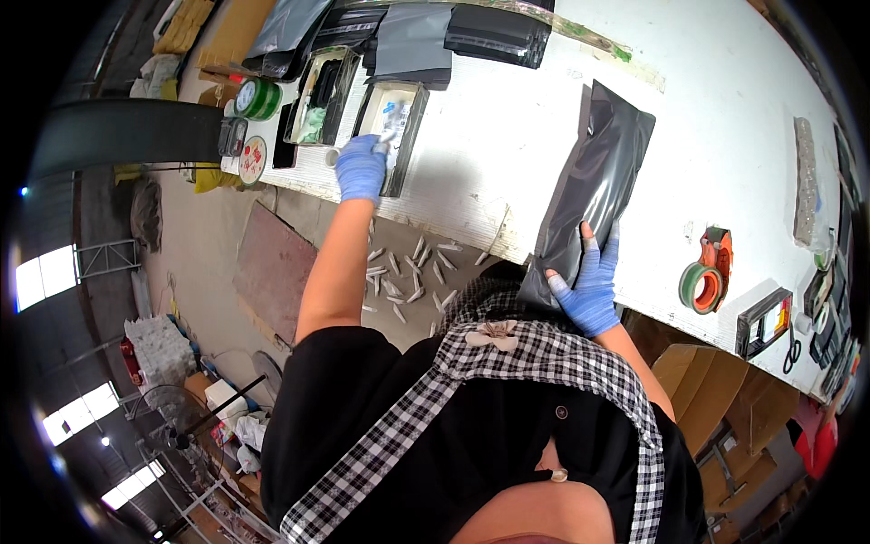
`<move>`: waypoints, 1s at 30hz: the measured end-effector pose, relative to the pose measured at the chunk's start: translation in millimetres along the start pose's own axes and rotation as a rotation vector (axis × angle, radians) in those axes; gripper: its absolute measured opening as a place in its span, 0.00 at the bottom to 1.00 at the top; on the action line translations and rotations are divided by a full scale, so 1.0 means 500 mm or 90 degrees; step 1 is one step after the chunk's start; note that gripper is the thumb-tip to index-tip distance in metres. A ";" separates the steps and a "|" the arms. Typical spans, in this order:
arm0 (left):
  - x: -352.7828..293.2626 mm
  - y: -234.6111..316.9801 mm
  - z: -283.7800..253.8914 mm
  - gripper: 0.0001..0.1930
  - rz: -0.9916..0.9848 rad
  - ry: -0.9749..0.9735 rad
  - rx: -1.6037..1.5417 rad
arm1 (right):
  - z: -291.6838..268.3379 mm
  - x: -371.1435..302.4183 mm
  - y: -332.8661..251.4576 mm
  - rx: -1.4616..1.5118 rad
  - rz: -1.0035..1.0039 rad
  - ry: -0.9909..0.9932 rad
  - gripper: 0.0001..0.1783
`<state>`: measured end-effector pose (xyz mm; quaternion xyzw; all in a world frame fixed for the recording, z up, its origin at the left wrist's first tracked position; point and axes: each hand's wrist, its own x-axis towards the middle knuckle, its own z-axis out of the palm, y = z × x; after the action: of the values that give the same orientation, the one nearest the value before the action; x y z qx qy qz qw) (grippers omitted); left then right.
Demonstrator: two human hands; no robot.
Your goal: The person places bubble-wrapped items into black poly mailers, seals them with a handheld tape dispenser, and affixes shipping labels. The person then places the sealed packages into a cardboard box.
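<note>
Grey plastic mailer bag (612, 150) lies on the white worktable (498, 127), long axis slanting away and rightward, near end over the table edge against the apron (544, 349). Gloved right hand (587, 283) rests on it, fingers spread. Left hand's (362, 169) at the shallow box (414, 140); can't tell if it's pinching anything. Blue print in there's too blurry to read.

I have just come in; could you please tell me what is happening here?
A gloved person is working at a white table. The right hand is on the near part of a dark plastic bag. The left hand is at an open box with something white and blue inside; blur hides whether it holds anything.
</note>
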<state>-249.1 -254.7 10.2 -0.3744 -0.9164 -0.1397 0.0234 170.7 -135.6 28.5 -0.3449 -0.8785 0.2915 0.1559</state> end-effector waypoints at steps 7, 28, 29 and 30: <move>-0.142 0.215 -0.162 0.07 -0.023 0.044 -0.672 | -0.087 0.062 -0.069 0.184 -0.132 0.000 0.39; -0.329 0.452 -0.121 0.08 -0.179 -0.645 -0.950 | -0.122 0.022 -0.065 0.678 0.287 0.224 0.16; -0.329 0.460 -0.126 0.08 -0.184 -0.642 -0.940 | -0.125 0.018 -0.061 0.652 0.282 0.233 0.16; -0.331 0.465 -0.127 0.08 -0.188 -0.638 -0.931 | -0.128 0.014 -0.059 0.645 0.281 0.240 0.16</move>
<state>27.0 -226.2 102.5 -0.1909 -0.5402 -0.5100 -0.6416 180.9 -122.3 97.3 -0.4481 -0.4938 0.6345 0.3908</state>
